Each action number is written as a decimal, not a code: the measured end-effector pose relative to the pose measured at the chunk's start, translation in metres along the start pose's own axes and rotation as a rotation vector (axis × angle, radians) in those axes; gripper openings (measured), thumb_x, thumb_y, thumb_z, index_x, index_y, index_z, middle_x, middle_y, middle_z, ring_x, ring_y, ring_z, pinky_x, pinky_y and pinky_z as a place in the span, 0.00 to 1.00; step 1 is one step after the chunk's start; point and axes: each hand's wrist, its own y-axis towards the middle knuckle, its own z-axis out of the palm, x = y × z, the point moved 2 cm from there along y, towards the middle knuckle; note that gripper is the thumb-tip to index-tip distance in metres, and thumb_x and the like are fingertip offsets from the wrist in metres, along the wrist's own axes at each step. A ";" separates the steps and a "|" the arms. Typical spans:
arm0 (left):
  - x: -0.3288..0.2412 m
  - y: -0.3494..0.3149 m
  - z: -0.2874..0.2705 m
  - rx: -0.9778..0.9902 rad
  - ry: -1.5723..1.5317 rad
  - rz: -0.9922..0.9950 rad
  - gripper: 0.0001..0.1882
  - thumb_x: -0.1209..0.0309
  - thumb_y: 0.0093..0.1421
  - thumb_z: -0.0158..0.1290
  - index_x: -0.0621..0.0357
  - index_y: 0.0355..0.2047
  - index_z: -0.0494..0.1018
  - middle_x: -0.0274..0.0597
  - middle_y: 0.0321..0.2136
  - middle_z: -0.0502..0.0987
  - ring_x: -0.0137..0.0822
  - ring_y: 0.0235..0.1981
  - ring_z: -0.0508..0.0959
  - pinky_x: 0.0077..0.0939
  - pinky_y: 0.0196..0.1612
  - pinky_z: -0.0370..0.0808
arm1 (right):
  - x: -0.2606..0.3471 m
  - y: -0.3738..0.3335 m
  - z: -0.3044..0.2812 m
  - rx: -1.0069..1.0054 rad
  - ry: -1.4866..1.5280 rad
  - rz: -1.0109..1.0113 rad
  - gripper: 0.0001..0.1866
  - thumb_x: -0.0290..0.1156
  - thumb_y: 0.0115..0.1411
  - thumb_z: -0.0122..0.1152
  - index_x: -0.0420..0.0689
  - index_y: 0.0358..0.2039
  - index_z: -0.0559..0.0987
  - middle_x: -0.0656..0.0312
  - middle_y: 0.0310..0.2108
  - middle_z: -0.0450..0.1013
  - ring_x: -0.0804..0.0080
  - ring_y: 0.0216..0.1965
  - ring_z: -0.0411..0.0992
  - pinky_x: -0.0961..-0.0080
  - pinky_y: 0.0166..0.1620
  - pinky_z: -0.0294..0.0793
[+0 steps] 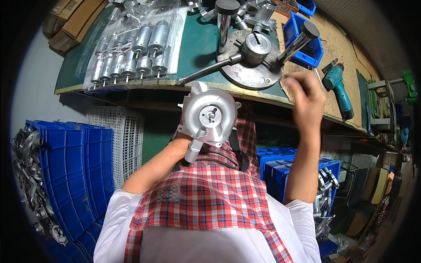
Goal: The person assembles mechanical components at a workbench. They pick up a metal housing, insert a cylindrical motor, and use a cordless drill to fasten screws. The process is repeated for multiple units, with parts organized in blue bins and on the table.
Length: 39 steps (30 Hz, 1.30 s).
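A round cast-metal fan housing with a spout and small mounting ears is held up in front of my apron. My left hand supports it from beneath; the housing covers most of its fingers. In the housing's centre is a hub with a short shaft. My right hand is raised at the bench edge, to the right of the housing and apart from it. Its fingers are curled in and slightly blurred; whatever they may hold does not show. Beyond the housing stands a heavy round metal fixture with a lever and two black-topped posts.
Small cylindrical motors fill a clear plastic tray at the bench's left. A teal power drill lies on cardboard at the right, near a blue bin of small black parts. Blue crates and a white basket stand below the bench.
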 end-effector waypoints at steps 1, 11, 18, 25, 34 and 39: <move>-0.003 -0.001 0.001 0.011 0.013 0.003 0.30 0.64 0.50 0.66 0.56 0.52 0.68 0.44 0.47 0.72 0.39 0.47 0.74 0.33 0.50 0.72 | 0.033 -0.011 0.012 0.099 -0.023 -0.166 0.05 0.21 0.53 0.66 0.39 0.31 0.81 0.58 0.28 0.75 0.68 0.29 0.74 0.75 0.34 0.72; -0.014 -0.006 0.000 0.055 0.194 0.017 0.30 0.62 0.46 0.68 0.57 0.47 0.69 0.45 0.44 0.68 0.44 0.46 0.69 0.38 0.50 0.69 | 0.069 -0.060 0.084 0.247 -0.009 -0.238 0.09 0.22 0.46 0.71 0.42 0.29 0.80 0.59 0.25 0.68 0.61 0.29 0.68 0.68 0.32 0.68; -0.034 0.003 0.000 0.114 0.571 0.300 0.29 0.61 0.45 0.66 0.58 0.46 0.72 0.44 0.46 0.67 0.45 0.49 0.66 0.39 0.53 0.67 | 0.060 -0.060 0.083 0.299 0.047 -0.089 0.12 0.22 0.46 0.71 0.40 0.29 0.75 0.58 0.27 0.67 0.59 0.30 0.67 0.67 0.33 0.68; -0.002 0.000 0.004 0.165 0.141 -0.096 0.29 0.63 0.48 0.66 0.57 0.49 0.70 0.43 0.44 0.70 0.42 0.48 0.71 0.36 0.51 0.70 | 0.049 -0.063 0.083 0.401 0.037 0.101 0.18 0.27 0.47 0.72 0.39 0.33 0.70 0.53 0.33 0.69 0.53 0.37 0.70 0.62 0.40 0.71; 0.029 0.010 -0.015 0.095 -0.012 -0.185 0.30 0.65 0.50 0.67 0.57 0.52 0.68 0.43 0.46 0.71 0.39 0.47 0.73 0.33 0.51 0.72 | -0.114 -0.006 -0.040 -0.145 -0.545 0.074 0.07 0.25 0.58 0.64 0.39 0.37 0.80 0.53 0.34 0.77 0.56 0.36 0.77 0.68 0.41 0.75; 0.025 0.018 -0.016 0.022 -0.052 -0.130 0.31 0.65 0.50 0.67 0.58 0.52 0.67 0.43 0.46 0.71 0.38 0.47 0.74 0.33 0.51 0.72 | -0.126 0.010 -0.033 -0.022 -0.498 0.084 0.05 0.25 0.55 0.65 0.40 0.33 0.80 0.51 0.33 0.76 0.49 0.37 0.75 0.61 0.40 0.74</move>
